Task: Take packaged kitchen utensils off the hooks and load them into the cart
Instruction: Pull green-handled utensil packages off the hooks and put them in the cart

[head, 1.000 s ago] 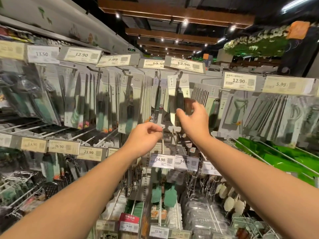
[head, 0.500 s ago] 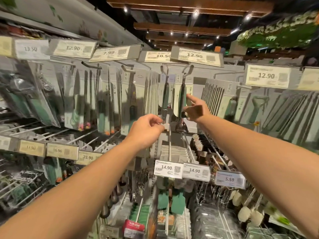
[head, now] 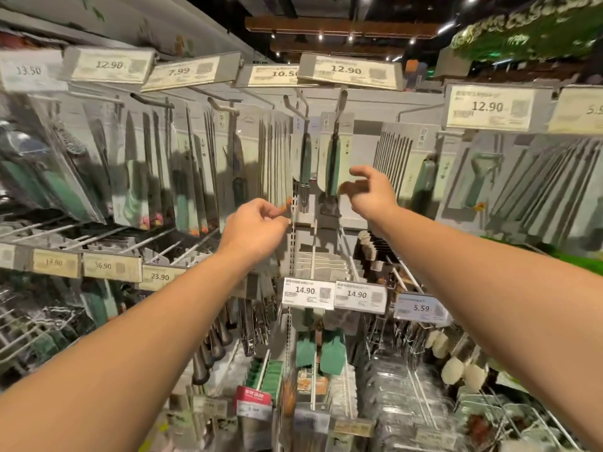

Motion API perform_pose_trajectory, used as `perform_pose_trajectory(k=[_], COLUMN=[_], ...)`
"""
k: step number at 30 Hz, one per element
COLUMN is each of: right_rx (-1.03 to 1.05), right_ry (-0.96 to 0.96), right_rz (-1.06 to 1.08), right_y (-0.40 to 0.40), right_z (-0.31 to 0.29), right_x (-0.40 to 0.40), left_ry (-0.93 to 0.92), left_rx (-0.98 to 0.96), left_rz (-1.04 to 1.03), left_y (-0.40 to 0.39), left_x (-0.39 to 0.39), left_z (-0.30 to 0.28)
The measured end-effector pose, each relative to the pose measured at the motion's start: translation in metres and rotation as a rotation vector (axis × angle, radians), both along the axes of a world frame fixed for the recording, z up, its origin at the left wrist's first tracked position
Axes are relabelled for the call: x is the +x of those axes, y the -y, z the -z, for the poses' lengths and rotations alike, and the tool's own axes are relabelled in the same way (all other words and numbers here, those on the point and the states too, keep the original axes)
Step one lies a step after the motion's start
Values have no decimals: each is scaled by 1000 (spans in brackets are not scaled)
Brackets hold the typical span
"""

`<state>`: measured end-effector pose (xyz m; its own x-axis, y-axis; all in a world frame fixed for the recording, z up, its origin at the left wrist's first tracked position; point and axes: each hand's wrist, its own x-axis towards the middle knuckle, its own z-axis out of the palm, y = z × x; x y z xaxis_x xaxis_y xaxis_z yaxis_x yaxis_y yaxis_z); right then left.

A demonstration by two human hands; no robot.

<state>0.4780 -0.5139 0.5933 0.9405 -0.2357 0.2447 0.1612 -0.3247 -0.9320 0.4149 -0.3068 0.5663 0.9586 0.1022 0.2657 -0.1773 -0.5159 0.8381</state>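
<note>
Packaged utensils hang on hooks in rows across the shelf wall. My left hand [head: 257,228] is curled at the bottom of a stack of slim packs [head: 277,164], thumb and fingertips pinching its lower corner by an orange mark. My right hand [head: 370,194] hovers just right of the green-handled utensil pack [head: 332,164] under the 12.90 tag. Its fingers are loosely curled and hold nothing. A second green-handled pack [head: 305,158] hangs between the two hands. The cart is out of view.
Price tags [head: 349,70] stick out above the top hooks. Bare hook rods [head: 346,252] jut forward below my hands. A lower row carries 14.90 tags [head: 308,291], green spatulas [head: 332,355] and wire racks [head: 509,412]. Peelers and skewer packs [head: 483,177] hang to the right.
My right hand has let go of the green-handled pack it held a second ago and drawn slightly right. The left hand stays at the pack stack's bottom. The view moved closer and lower.
</note>
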Motion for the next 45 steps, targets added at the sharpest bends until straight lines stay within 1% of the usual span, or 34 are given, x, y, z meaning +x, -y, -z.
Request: perform_pose_trajectory(k=[1, 4, 6, 10, 14, 17, 21, 23, 26, 30, 32, 35, 37, 39, 43, 45], right_rx=[-56, -107, -192, -204, -268, -266, -317, -335, -424, -525, -600, -614, -668, -708, -801, -855], right_ry=[-13, -46, -39, 7, 58, 67, 101, 99, 99, 91, 93, 25, 5, -32, -181, -240], right_rz=[17, 13, -35, -144, -220, -304, -496, -616, -803, -1058, -1143, -1272, -1352, -1403, -1424, -1434], right_y=[-4, -22, -37, -69, -105, -137, -179, -197, -222, -249, -262, -279, -288, -299, -320, -329], right_z=[2, 5, 7, 21, 33, 40, 60, 77, 111, 159, 187, 233, 264, 295, 357, 390], right_x=[-9, -38, -61, -95, -122, -142, -177, -199, -234, -288, -317, -355, -375, -390, -414, -422], left_ry=[1, 2, 12, 92, 102, 86, 56, 17, -71, -257, -342, -445, -504, -553, -610, -670], left_rx=[20, 80, 121, 215, 284, 312, 304, 291, 297, 293, 284, 230, 174, 126, -4, -78], left_rz=[-19, -72, -112, -186, -294, -413, -614, -718, -823, -953, -1009, -1090, -1129, -1162, -1196, -1206], left_y=[-1, -6, -12, -25, -51, -76, -107, -119, -132, -139, -142, -149, -152, -155, -159, -160], left_x=[-3, -13, -22, -55, -96, -132, -195, -233, -294, -378, -418, -471, -501, -525, -561, -573], left_z=[1, 5, 11, 23, 29, 33, 55, 74, 109, 162, 192, 240, 274, 307, 369, 396])
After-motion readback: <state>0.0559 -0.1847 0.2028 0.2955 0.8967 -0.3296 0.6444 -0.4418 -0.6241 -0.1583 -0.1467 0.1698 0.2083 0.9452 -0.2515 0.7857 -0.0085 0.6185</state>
